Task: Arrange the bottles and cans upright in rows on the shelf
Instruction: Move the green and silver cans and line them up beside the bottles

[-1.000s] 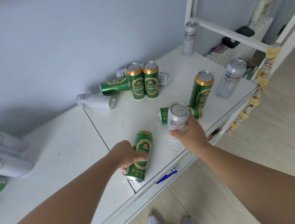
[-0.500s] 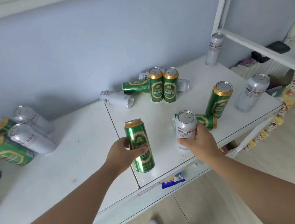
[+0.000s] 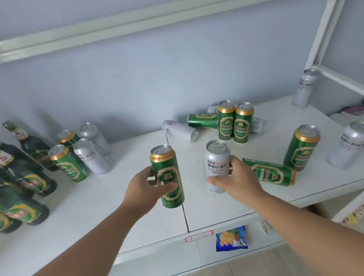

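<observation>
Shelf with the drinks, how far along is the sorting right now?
Done: dark green glass bottles and four cans stand in rows at the left. In hand: the left hand grips an upright green-and-gold can, the right hand a silver can. Left: a fallen green can beside the right hand, a fallen silver can and a second fallen green can at the back.

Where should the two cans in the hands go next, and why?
Probably left, to stand beside the four upright cans near the bottles. The left hand grips a green can and the right hand a silver can, both upright, and that group already pairs green with silver in rows.
</observation>
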A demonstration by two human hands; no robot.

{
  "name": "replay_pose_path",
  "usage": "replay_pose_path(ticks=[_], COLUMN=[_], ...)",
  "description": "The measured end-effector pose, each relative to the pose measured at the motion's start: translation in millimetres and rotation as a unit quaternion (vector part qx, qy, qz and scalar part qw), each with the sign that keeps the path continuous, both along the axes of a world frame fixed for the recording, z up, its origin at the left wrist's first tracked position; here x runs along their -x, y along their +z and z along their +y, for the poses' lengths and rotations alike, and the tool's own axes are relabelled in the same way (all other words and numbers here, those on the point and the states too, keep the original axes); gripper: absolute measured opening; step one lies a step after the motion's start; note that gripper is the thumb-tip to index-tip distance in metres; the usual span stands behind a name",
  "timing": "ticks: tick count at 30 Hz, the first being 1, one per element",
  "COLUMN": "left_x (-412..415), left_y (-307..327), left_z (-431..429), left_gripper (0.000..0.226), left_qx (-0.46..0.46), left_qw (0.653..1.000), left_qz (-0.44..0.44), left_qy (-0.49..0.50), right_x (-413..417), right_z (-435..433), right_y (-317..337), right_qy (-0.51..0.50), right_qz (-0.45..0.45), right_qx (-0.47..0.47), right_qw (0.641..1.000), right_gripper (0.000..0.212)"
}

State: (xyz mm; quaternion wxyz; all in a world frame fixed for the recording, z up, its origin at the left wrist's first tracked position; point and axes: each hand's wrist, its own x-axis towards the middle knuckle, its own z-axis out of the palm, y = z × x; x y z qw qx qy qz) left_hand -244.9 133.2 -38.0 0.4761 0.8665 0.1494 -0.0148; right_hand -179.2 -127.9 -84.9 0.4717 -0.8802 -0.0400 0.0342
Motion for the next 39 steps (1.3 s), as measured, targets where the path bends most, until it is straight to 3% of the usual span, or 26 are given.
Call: replay_pose_path(ticks=[9,19,24,29,39], left_x=[17.3,44.4,49.7,48.5,31.2], left_y=[11.6,-0.9,-9.9,-20.4,-63.6], left_z=[61.8,198.3,264.7,314.5,355.9], left_gripper=[0.044,0.049,0.058,0.052,0.059], left_qx=[0.025,0.010,0.002,0.002,0.020], left_qw=[0.998,0.997,0.996,0.997,0.997], left_qz=[-0.039,-0.032,-0.027,-0.020,0.000], left_qy=[0.035,0.071,0.082,0.072,0.072], right_x=[-4.7,5.9,9.3,10.6,16.0], right_z=[67.9,203.1,268.9,315.7,368.5], right_y=[24.2,25.2,23.6,20.9,-7.1], right_qy=[0.059,0.099,0.101,0.096,0.075], right_qz=[-0.006,0.005,0.013,0.017,0.065], right_qx=[0.006,0.005,-0.007,-0.025,-0.034], right_qw=[0.998,0.995,0.995,0.995,0.994], right_gripper=[0.054,0.050,0.051,0.053,0.056])
